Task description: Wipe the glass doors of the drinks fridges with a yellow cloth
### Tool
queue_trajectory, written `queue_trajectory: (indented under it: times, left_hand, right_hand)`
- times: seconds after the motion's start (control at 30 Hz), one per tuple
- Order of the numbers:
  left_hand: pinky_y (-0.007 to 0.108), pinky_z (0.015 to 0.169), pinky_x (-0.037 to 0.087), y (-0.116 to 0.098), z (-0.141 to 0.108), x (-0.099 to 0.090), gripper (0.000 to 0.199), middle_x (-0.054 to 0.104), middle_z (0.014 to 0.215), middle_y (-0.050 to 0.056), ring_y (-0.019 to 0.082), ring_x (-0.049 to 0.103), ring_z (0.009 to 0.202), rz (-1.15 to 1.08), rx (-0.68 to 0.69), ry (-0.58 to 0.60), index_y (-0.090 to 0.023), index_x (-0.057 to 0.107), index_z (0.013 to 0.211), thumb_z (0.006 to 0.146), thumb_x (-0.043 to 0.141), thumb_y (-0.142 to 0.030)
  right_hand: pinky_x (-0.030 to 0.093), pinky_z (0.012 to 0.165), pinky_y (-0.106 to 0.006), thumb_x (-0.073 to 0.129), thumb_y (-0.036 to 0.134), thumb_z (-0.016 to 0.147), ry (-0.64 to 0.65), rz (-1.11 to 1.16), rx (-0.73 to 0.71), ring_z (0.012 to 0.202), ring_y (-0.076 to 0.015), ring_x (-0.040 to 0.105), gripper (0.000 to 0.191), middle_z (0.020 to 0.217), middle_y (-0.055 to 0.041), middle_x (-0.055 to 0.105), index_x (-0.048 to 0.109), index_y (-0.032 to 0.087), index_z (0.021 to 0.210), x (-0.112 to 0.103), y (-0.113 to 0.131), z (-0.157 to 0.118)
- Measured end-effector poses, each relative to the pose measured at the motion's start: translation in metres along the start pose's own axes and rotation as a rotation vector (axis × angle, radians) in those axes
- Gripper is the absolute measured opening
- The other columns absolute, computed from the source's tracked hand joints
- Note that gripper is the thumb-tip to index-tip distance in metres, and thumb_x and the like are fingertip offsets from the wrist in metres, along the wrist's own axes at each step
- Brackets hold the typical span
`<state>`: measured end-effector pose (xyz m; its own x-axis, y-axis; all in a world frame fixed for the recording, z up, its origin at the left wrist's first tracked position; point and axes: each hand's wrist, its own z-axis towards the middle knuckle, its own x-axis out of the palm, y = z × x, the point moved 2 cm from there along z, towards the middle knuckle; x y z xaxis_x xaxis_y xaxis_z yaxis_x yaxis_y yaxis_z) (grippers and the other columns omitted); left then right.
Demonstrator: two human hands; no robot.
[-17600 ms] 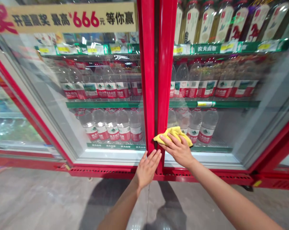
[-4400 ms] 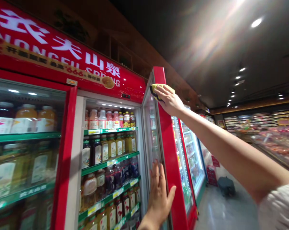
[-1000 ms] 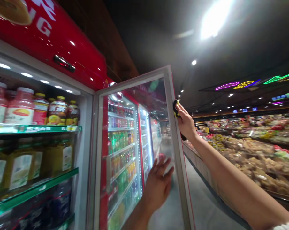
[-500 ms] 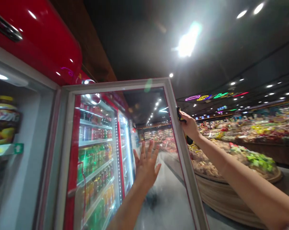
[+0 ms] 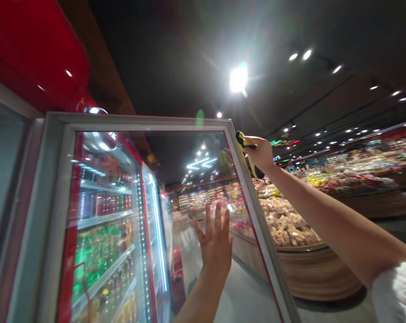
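A glass door (image 5: 149, 122) with a grey frame stands swung out from a red drinks cooler (image 5: 31, 49). My left hand (image 5: 216, 246) is raised in front of the glass, fingers spread, holding nothing; whether the palm touches the pane cannot be told. At the door's upper right edge, my right hand (image 5: 260, 153) grips a yellow and black tool (image 5: 246, 142). Part of that tool hangs down along the outer side of the frame, and its exact kind is unclear.
Through the glass show lit shelves of green bottles (image 5: 93, 255) and another cooler (image 5: 155, 224). Right of the door stands a rounded wooden display stand (image 5: 317, 273) piled with packaged goods (image 5: 286, 220). Further stands lie behind it.
The view has turned right, and the door frame fills more of it. My right hand and the tool sit slightly higher and further left in view; my left hand appears slightly further right.
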<state>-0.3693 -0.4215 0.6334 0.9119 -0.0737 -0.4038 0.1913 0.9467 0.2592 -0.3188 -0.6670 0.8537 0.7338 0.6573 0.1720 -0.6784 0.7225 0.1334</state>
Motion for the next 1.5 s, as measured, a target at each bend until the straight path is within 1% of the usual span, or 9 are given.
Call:
queue_trajectory:
  times: [0.2,0.4,0.63,0.73,0.9,1.03,1.2,1.4,1.5]
  left_hand:
    - [0.072,0.125,-0.002,0.027,0.009,-0.016,0.078,0.024,0.171,0.002,0.038,0.010,0.159,0.044,0.037,-0.085,-0.037,0.028,0.161,0.093,0.065,-0.036]
    - [0.078,0.119,-0.011,0.038,0.008,-0.017,0.091,0.025,0.170,0.000,0.038,0.002,0.160,0.113,0.044,-0.080,-0.044,0.016,0.162,0.090,0.072,-0.036]
    - [0.078,0.119,-0.008,0.042,0.008,-0.009,0.088,0.024,0.171,0.000,0.039,0.002,0.159,0.115,0.039,-0.075,-0.044,0.019,0.161,0.090,0.071,-0.046]
    - [0.078,0.119,-0.009,0.047,0.010,-0.001,0.085,0.024,0.170,0.000,0.038,0.004,0.160,0.113,0.031,-0.086,-0.044,0.022,0.161,0.091,0.069,-0.046]
    - [0.077,0.120,-0.009,0.051,0.012,0.005,0.083,0.025,0.170,0.001,0.038,0.005,0.160,0.078,0.020,-0.064,-0.042,0.023,0.161,0.092,0.068,-0.040]
    - [0.076,0.121,-0.008,0.056,0.011,0.008,0.083,0.024,0.170,0.001,0.037,0.004,0.159,0.072,0.023,-0.052,-0.041,0.021,0.162,0.093,0.066,-0.036]
    - [0.074,0.123,-0.007,0.067,0.010,0.019,0.082,0.023,0.170,-0.001,0.035,0.006,0.160,0.111,0.033,-0.049,-0.041,0.018,0.162,0.094,0.064,-0.033]
    - [0.072,0.124,-0.008,0.074,0.012,0.029,0.081,0.021,0.170,-0.001,0.034,0.007,0.160,0.160,0.010,-0.018,-0.040,0.023,0.161,0.092,0.064,-0.030]
    - [0.071,0.125,-0.005,0.078,0.011,0.033,0.079,0.022,0.170,-0.002,0.033,0.007,0.160,0.204,0.020,-0.056,-0.039,0.023,0.162,0.094,0.062,-0.037]
  right_hand:
    - [0.043,0.117,-0.044,0.054,0.013,0.087,-0.003,-0.046,-0.124,0.128,-0.0259,0.061,0.045,0.138,-0.0063,0.068,0.071,0.021,0.127,0.035,0.044,0.021]
    - [0.040,0.117,-0.048,0.057,0.012,0.088,0.192,-0.203,-0.323,0.134,-0.0295,0.055,0.051,0.151,-0.0027,0.058,0.064,0.025,0.136,0.072,0.058,0.012]
    - [0.042,0.111,-0.052,0.048,0.017,0.094,0.068,-0.230,-0.076,0.126,-0.0372,0.057,0.053,0.145,-0.0181,0.059,0.053,0.009,0.146,0.100,0.072,0.036]
    - [0.042,0.111,-0.056,0.053,0.021,0.091,0.153,-0.206,-0.178,0.129,-0.0385,0.054,0.054,0.153,-0.0120,0.054,0.056,0.017,0.145,0.110,0.082,0.012]
    - [0.044,0.108,-0.052,0.057,0.018,0.087,0.290,-0.254,-0.295,0.129,-0.0351,0.053,0.057,0.154,-0.0049,0.054,0.059,0.029,0.143,0.095,0.053,-0.037]
    - [0.048,0.102,-0.048,0.053,0.015,0.088,0.269,-0.320,-0.083,0.124,-0.0338,0.053,0.052,0.142,-0.0099,0.063,0.063,0.028,0.137,0.102,0.037,-0.011]
    - [0.049,0.099,-0.052,0.048,0.020,0.093,0.245,-0.302,0.047,0.124,-0.0339,0.052,0.050,0.133,-0.0092,0.068,0.060,0.030,0.140,0.143,0.060,0.015]
    - [0.049,0.101,-0.048,0.053,0.021,0.091,0.311,-0.343,-0.168,0.125,-0.0344,0.049,0.056,0.146,-0.0108,0.058,0.055,0.027,0.146,0.143,0.053,-0.057]
    - [0.051,0.095,-0.041,0.051,0.021,0.094,0.342,-0.445,-0.066,0.125,-0.0324,0.049,0.048,0.139,-0.0129,0.059,0.059,0.027,0.141,0.139,0.037,-0.061]
